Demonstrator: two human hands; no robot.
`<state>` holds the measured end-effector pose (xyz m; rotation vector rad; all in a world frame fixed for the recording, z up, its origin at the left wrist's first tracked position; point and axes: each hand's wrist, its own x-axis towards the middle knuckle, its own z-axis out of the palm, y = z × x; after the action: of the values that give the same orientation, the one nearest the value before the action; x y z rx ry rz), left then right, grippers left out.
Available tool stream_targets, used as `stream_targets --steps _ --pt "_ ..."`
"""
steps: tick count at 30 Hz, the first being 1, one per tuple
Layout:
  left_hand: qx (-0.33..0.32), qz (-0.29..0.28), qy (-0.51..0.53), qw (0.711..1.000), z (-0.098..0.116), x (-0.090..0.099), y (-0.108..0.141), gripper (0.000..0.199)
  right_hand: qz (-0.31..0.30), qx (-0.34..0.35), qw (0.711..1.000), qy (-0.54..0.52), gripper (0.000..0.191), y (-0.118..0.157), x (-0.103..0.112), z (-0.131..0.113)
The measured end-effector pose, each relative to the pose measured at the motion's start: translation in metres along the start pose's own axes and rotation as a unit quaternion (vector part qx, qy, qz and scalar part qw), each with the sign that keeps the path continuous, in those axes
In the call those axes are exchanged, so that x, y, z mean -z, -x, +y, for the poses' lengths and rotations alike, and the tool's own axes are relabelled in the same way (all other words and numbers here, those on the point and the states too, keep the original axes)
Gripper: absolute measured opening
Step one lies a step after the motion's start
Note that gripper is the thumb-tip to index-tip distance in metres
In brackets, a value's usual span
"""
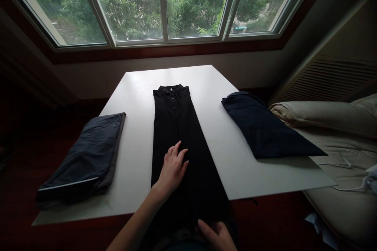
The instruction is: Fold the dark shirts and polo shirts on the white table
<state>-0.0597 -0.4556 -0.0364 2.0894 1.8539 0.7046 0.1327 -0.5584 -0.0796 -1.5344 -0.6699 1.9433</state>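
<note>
The black polo shirt [173,125] lies lengthwise down the middle of the white surface [135,157] — my left grip [172,168] spread flat on it, my right grip [216,235] open at its near end — with open room before the folded grey garment [85,153] and folded navy garment [265,129].

Two hands in view, both bare. Left hand [172,171] near centre, slim, with long, narrow fingers [176,148]. Left forearm [134,219] also bare, no covering up to the frame edge at about 7 o'clock. Right hand [216,236] at about 5 o'clock, cut off by the bottom edge, only part showing. Nothing worn shows on either.
</note>
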Motion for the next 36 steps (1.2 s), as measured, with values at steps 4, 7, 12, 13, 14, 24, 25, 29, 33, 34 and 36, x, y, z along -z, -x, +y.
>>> stream_targets --steps 4,7,12,13,14,24,25,29,33,34,36 --pt "0.007 -0.024 -0.001 1.0 -0.001 0.003 0.012 0.039 -0.003 0.027 0.999 -0.027 0.059 0.003 -0.007 -0.003" --pt "0.006 -0.025 -0.005 1.0 -0.004 0.003 0.016 0.041 0.012 0.026 0.998 -0.064 0.059 0.006 -0.007 -0.003" --pt "-0.002 -0.037 -0.015 0.999 -0.007 0.002 0.014 0.044 -0.001 0.055 0.998 -0.025 0.051 0.003 -0.003 0.001" --pt "0.0 -0.04 -0.018 0.999 -0.007 0.002 0.014 0.045 -0.008 0.053 0.998 -0.015 0.051 0.001 -0.004 0.003" --pt "0.002 -0.045 -0.021 0.999 -0.007 0.002 0.014 0.045 -0.012 0.048 0.999 -0.012 0.05 -0.001 -0.004 0.004" --pt "-0.079 -0.111 -0.046 0.99 0.008 0.017 0.04 0.069 0.006 0.061 0.998 0.019 0.056 -0.015 0.002 0.018" --pt "-0.087 -0.122 -0.048 0.988 0.012 0.018 0.046 0.072 0.007 0.065 0.998 0.02 0.058 -0.015 0.002 0.018" --pt "-0.098 -0.155 -0.062 0.981 0.02 0.02 0.067 0.085 0.001 0.075 0.997 0.019 0.062 -0.016 -0.002 0.016" --pt "-0.103 -0.161 -0.069 0.979 0.019 0.019 0.074 0.091 0.006 0.077 0.996 0.041 0.063 -0.015 -0.01 0.008" --pt "-0.105 -0.162 -0.069 0.979 0.019 0.019 0.074 0.092 0.008 0.081 0.996 0.047 0.063 -0.014 -0.012 0.006" --pt "-0.106 -0.162 -0.069 0.979 0.018 0.019 0.073 0.092 0.008 0.099 0.993 0.062 0.065 -0.012 -0.014 0.0"
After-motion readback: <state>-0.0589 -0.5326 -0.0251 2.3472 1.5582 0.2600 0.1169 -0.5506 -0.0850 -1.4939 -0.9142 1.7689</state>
